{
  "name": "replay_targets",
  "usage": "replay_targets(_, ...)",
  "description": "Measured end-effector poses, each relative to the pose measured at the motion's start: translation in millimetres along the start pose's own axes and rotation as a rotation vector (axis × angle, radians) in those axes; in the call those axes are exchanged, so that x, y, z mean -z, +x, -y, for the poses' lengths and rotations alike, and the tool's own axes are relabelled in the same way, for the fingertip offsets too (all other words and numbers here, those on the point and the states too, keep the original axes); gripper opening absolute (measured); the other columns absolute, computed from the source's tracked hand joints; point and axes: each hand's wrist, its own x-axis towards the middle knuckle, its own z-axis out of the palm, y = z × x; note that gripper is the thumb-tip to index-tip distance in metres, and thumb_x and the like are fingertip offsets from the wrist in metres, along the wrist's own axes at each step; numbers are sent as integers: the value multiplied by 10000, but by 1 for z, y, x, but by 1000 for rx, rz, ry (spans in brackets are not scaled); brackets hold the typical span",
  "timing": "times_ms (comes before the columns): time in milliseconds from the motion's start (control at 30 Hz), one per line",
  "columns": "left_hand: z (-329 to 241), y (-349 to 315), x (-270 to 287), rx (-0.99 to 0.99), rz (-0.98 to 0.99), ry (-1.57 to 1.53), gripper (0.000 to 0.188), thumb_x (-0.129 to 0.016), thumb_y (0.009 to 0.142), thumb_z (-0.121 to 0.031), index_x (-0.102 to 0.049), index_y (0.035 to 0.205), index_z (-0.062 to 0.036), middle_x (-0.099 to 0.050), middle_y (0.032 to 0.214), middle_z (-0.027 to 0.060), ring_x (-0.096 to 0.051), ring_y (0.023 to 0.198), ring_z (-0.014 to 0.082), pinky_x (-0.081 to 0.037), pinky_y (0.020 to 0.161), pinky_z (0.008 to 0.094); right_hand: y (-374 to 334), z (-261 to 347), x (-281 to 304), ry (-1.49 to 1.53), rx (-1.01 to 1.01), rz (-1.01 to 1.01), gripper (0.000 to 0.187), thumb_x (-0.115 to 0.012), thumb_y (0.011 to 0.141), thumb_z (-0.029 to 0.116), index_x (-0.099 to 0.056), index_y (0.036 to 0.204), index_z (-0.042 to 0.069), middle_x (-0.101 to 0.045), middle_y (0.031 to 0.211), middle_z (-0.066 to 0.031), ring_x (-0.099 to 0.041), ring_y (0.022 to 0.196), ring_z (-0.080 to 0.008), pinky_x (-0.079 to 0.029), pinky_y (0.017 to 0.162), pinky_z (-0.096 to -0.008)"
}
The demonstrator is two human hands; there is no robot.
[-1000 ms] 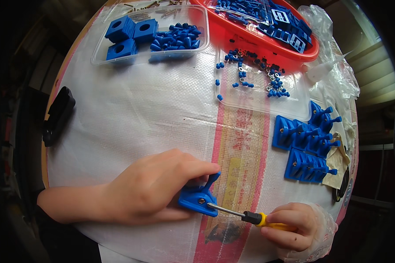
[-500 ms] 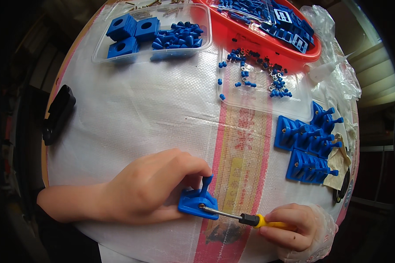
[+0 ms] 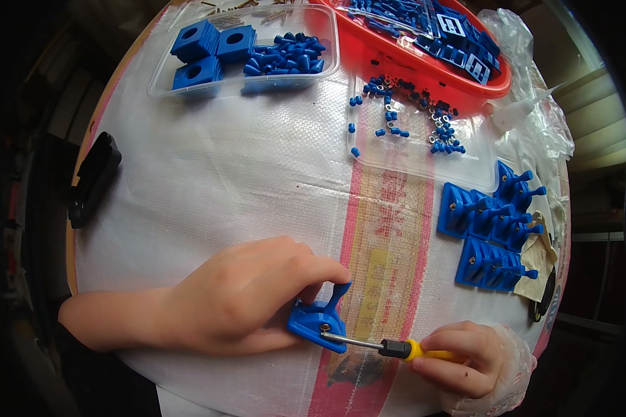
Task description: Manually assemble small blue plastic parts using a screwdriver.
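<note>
My left hand (image 3: 236, 299) is closed around a blue plastic switch-like part (image 3: 318, 324) with a square base and an upright lever. Its index finger rests against the top of the lever, which leans to the right. With the fingers of my right hand (image 3: 469, 358) I grip a screwdriver (image 3: 400, 349) by its yellow and black handle. The screwdriver's shaft points left, and its tip is at the brass-coloured screw on the front of the blue part. A clear plastic sleeve covers my right wrist.
Several similar blue lever parts (image 3: 490, 222) stand in rows at the right. Farther back are a clear tub (image 3: 153, 80) of blue square plates and cones, a red basin (image 3: 505, 82) of blue parts, and a clear lid (image 3: 424, 174) with small pieces. A black case (image 3: 94, 181) lies at left.
The lever has tipped farther to the right, with my left index finger following it. The blue part has shifted slightly right. My right hand and the screwdriver have barely moved.
</note>
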Motion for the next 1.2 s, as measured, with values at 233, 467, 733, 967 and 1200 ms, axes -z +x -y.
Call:
replay_targets(233, -1, 2, -1, -19, 19, 39, 544, -774, 658, -112, -536, 1141, -37, -510, 704, 67, -514, 615, 204, -393, 547, 308, -3, -4, -2, 25, 40, -2, 274, -704, 671, -34, -645, 934, 16, -551, 939, -145, -594, 722, -217, -493, 608, -255)
replay_targets(467, -1, 2, 0, -35, 35, 61, 545, -771, 653, -103, -543, 1144, -40, -502, 699, 65, -508, 608, 199, -385, 541, 306, -2, 3, -3, -37, 2, -18, 254, -690, 682, -39, -646, 929, 1, -552, 947, -156, -591, 735, -220, -496, 620, -258)
replay_targets(733, 3, 0, -2, -48, 12, -21, 536, -798, 648, -124, -489, 1078, -46, -543, 706, 60, -549, 607, 202, -408, 536, 307, -3, 2, -3, -30, 6, 8, 254, -679, 683, -49, -646, 930, 1, -553, 942, -160, -598, 745, -236, -503, 626, -261)
replay_targets(967, 4, -3, -2, -65, 9, -42, 543, -803, 643, -99, -428, 1033, -50, -553, 766, 76, -570, 631, 194, -439, 549, 289, -2, 0, -2, -15, 48, 14, 249, -678, 687, -41, -646, 932, -11, -551, 956, -169, -600, 740, -240, -509, 625, -265)
replay_targets(1200, 5, -4, -3, -64, -9, -58, 539, -808, 635, -73, -431, 1020, -42, -559, 790, 91, -582, 640, 194, -460, 554, 284, -1, -2, -2, -21, 76, 26, 240, -679, 688, -36, -645, 924, -17, -549, 948, -167, -602, 722, -240, -515, 620, -269)
